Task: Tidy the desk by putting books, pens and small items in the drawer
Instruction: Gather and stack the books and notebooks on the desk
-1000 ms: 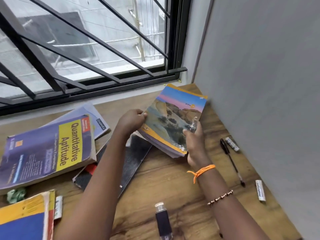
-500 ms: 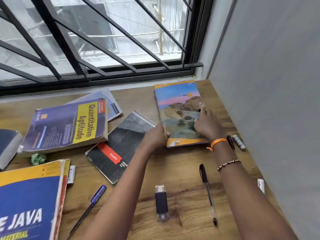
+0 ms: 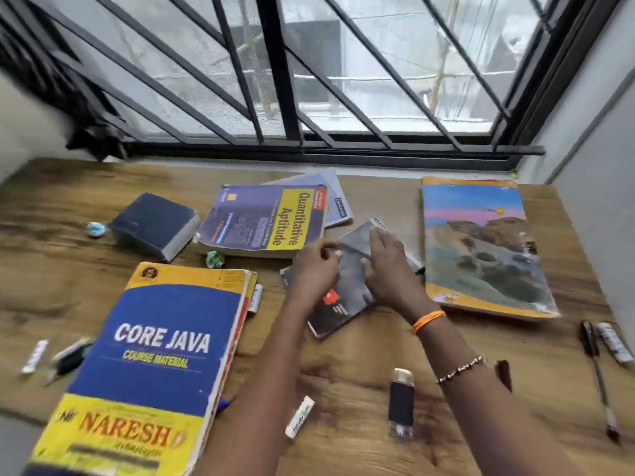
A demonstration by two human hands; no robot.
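Wooden desk [image 3: 343,389] under a barred window [image 3: 309,80], grey wall at right. Item: your left hand [image 3: 314,269] and right hand [image 3: 388,273], fingers curled onto the two side edges of the dark spiral notebook [image 3: 347,286], which lies mid-desk between the Quantitative Aptitude book [image 3: 264,219] and the landscape-cover notebook [image 3: 481,245]; motion blur hides whether the grip is closed. Handling, by judgement: light, thin, floppy cover, wire binding that could snag; take it along the long edges. Nearby: Core Java book [image 3: 154,365], USB stick [image 3: 401,403], pen [image 3: 599,376]. No drawer in view.
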